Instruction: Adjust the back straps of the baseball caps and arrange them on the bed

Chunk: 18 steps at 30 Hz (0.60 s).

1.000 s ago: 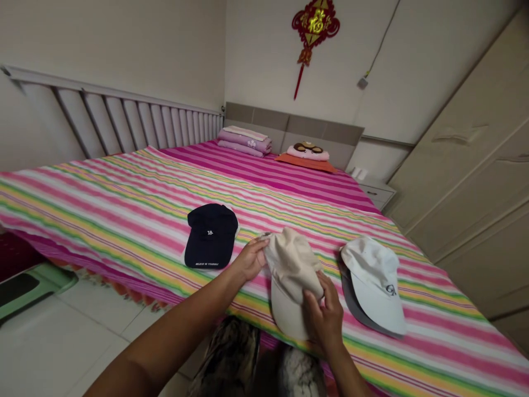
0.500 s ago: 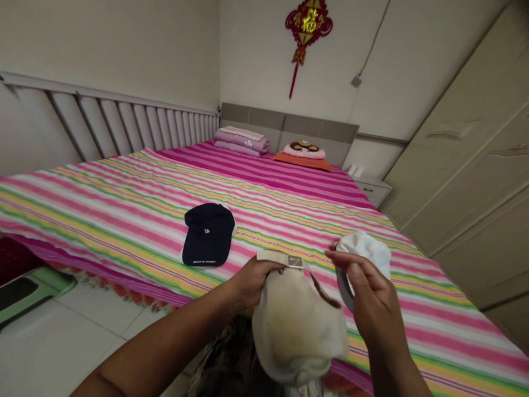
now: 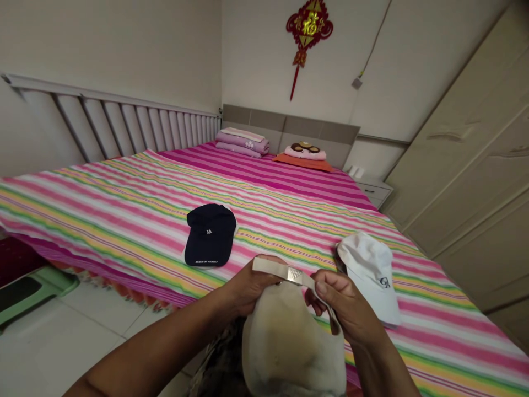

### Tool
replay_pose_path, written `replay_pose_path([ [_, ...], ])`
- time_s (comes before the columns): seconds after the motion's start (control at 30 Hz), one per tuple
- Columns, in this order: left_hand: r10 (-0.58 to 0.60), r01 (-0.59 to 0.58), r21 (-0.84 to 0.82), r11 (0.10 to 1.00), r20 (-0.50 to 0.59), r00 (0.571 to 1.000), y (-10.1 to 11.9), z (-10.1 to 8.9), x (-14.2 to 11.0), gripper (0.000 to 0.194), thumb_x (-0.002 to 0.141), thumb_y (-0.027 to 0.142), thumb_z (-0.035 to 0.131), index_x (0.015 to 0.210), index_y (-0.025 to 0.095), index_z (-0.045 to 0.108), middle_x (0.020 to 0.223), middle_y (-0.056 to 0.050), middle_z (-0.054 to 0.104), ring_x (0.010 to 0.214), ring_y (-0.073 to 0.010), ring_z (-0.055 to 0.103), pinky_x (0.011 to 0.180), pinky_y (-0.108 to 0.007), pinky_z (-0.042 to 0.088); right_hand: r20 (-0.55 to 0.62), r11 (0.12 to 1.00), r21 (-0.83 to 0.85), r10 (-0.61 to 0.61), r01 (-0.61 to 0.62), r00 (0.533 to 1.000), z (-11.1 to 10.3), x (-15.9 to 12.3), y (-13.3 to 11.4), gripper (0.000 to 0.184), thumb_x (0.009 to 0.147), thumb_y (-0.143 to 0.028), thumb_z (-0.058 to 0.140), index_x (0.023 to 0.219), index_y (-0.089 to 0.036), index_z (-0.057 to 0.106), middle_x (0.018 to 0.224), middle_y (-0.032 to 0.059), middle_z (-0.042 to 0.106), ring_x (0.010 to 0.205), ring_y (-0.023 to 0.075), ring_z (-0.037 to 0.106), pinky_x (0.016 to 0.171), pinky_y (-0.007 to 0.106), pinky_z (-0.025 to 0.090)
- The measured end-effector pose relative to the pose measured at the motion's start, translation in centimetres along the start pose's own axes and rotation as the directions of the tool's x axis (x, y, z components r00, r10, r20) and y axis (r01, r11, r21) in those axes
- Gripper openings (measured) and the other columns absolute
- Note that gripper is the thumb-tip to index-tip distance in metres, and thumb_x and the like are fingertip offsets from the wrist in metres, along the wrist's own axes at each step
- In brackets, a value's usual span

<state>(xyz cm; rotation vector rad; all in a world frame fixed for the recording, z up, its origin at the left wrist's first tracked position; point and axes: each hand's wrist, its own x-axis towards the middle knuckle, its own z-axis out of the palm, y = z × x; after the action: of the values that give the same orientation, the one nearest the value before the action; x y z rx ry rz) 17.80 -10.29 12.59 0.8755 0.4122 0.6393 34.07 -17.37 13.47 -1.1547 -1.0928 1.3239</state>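
Note:
A cream baseball cap (image 3: 289,342) is held up in front of me, its back strap with a metal buckle (image 3: 295,274) turned upward. My left hand (image 3: 252,286) grips the left side of the cap by the strap's base. With thumb and fingers, my right hand (image 3: 343,300) pinches the strap to the right of the buckle. A navy cap (image 3: 210,234) with white lettering lies on the bed to the left, something white showing beneath its edge. To the right, beyond my right hand, rests a white cap (image 3: 370,270) with a dark emblem.
The caps lie on a striped bedspread (image 3: 136,204). Folded bedding (image 3: 242,141) and a pink pillow (image 3: 305,151) sit near the headboard (image 3: 264,124). A green stool (image 3: 37,292) stands on the floor at the left; a wardrobe (image 3: 471,165) is on the right.
My right hand has moved left from near the white cap and closed on the cream cap's strap. The white cap now shows more fully. My left hand keeps its hold.

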Motion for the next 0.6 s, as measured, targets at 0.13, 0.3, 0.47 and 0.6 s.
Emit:
replay_pose_path([
  [0.13, -0.03, 0.032, -0.033, 0.999, 0.042, 0.999, 0.0, -0.1, 0.0, 0.026, 0.05, 0.027, 0.078, 0.057, 0.011, 0.058, 0.048, 0.002, 0.053, 0.041, -0.0062, 0.045, 0.042, -0.018, 0.032, -0.008, 1.0, 0.002, 0.005, -0.005, 1.0, 0.1, 0.0, -0.1, 0.038, 0.064, -0.048, 0.07, 0.054, -0.016, 0.053, 0.044, -0.0031, 0.05, 0.035, 0.0041, 0.036, 0.03, 0.015, 0.023],
  [0.3, -0.017, 0.019, -0.039, 0.999, 0.048, 0.999, -0.3, -0.5, 0.1, 0.026, 0.05, 0.028, 0.079, 0.058, 0.011, 0.061, 0.049, 0.001, 0.055, 0.04, -0.0057, 0.045, 0.041, -0.018, 0.032, -0.013, 0.999, -0.018, -0.026, 0.026, 1.0, 0.0, 0.2, 0.1, 0.038, 0.064, -0.048, 0.07, 0.054, -0.015, 0.055, 0.045, -0.0017, 0.052, 0.039, 0.0059, 0.041, 0.031, 0.015, 0.023],
  [0.47, 0.013, -0.014, -0.057, 0.998, -0.026, 1.0, 0.0, -1.1, -0.2, 0.025, 0.046, 0.024, 0.079, 0.059, 0.011, 0.061, 0.052, 0.001, 0.058, 0.044, -0.0082, 0.051, 0.046, -0.019, 0.039, -0.008, 0.997, 0.018, -0.07, 0.07, 0.998, -0.3, 0.7, 0.6, 0.035, 0.065, -0.044, 0.072, 0.053, -0.015, 0.057, 0.045, -0.0014, 0.053, 0.038, 0.0049, 0.039, 0.035, 0.016, 0.026],
  [0.6, 0.063, -0.069, -0.035, 0.997, -0.141, 0.988, 2.0, -2.2, -0.8, 0.03, 0.046, 0.028, 0.08, 0.056, 0.011, 0.057, 0.05, 0.001, 0.056, 0.041, -0.0072, 0.049, 0.043, -0.018, 0.038, -0.051, 0.974, 0.214, -0.071, 0.08, 0.996, -0.1, 2.2, 1.4, 0.034, 0.065, -0.039, 0.073, 0.051, -0.016, 0.054, 0.042, -0.0037, 0.049, 0.041, 0.0059, 0.043, 0.044, 0.018, 0.037],
])
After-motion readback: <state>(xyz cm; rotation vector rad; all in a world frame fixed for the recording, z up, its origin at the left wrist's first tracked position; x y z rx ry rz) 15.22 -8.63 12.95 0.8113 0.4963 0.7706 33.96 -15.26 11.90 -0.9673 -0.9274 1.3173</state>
